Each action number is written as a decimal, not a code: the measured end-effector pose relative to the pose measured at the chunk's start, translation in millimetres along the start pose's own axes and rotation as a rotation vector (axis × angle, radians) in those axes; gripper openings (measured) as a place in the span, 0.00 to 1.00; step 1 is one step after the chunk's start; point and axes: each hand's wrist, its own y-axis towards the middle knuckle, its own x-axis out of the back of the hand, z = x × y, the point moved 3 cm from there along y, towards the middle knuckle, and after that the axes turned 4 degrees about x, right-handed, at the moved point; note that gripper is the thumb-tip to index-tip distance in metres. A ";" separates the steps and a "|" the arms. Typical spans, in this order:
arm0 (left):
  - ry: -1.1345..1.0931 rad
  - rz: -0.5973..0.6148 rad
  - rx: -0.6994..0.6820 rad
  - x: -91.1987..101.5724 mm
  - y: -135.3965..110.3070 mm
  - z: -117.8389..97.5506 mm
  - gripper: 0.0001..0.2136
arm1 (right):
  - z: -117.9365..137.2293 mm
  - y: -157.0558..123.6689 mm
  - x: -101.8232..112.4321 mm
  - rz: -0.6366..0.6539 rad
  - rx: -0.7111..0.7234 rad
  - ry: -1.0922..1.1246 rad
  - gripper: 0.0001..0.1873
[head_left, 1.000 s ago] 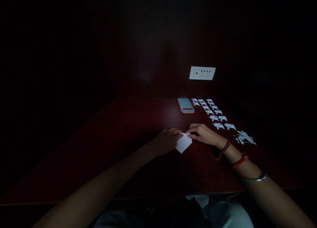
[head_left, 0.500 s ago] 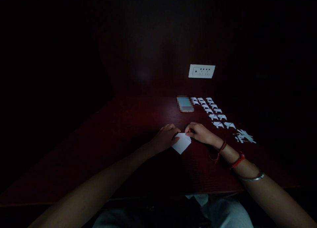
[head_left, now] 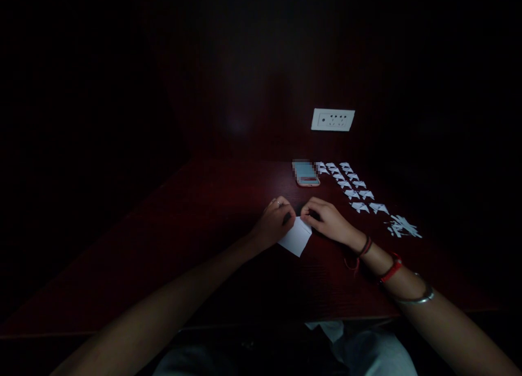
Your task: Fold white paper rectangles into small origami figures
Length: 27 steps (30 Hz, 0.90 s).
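A small sheet of white paper [head_left: 297, 240] with folded edges lies on the dark red table, one corner pointing toward me. My left hand [head_left: 277, 221] pinches its upper left edge between thumb and fingers. At the top edge, close beside the left fingertips, my right hand [head_left: 324, 219] is closed on the paper too. The fingertips partly cover the paper's far side, so the fold there is hard to make out.
Folded white paper pieces [head_left: 359, 207] stand in rows at the right. Nearer me lies a pile of thin paper strips [head_left: 403, 227]. A phone [head_left: 306, 173] with a blurred screen rests behind my hands. A white socket panel [head_left: 333, 119] is on the back wall.
My left thumb has drawn back from the paper's face to its upper edge, and both hands now pinch there. The paper has turned slightly and shifted a little.
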 end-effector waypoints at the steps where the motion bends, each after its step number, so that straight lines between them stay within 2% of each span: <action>1: -0.003 -0.009 -0.006 0.9 -0.2 -1.1 0.05 | 2.7 0.5 0.0 -0.003 0.006 -0.010 0.04; 6: -0.004 -0.026 -0.039 3.9 -1.9 -6.3 0.04 | 7.7 2.8 -1.1 0.022 0.026 -0.031 0.03; 14: -0.023 -0.056 -0.070 6.0 -1.8 -4.0 0.04 | -7.5 -3.4 15.1 0.117 0.067 -0.021 0.03; 22: -0.017 -0.054 -0.063 4.0 -1.2 -7.2 0.03 | -11.4 -3.6 20.5 0.162 0.060 -0.038 0.03; 24: -0.014 -0.063 -0.053 4.5 -1.7 -4.6 0.04 | -21.6 -6.9 26.6 0.145 0.030 -0.067 0.03; 27: -0.013 -0.085 -0.013 5.0 -1.6 3.2 0.04 | -42.2 -14.4 38.1 0.028 -0.080 -0.100 0.03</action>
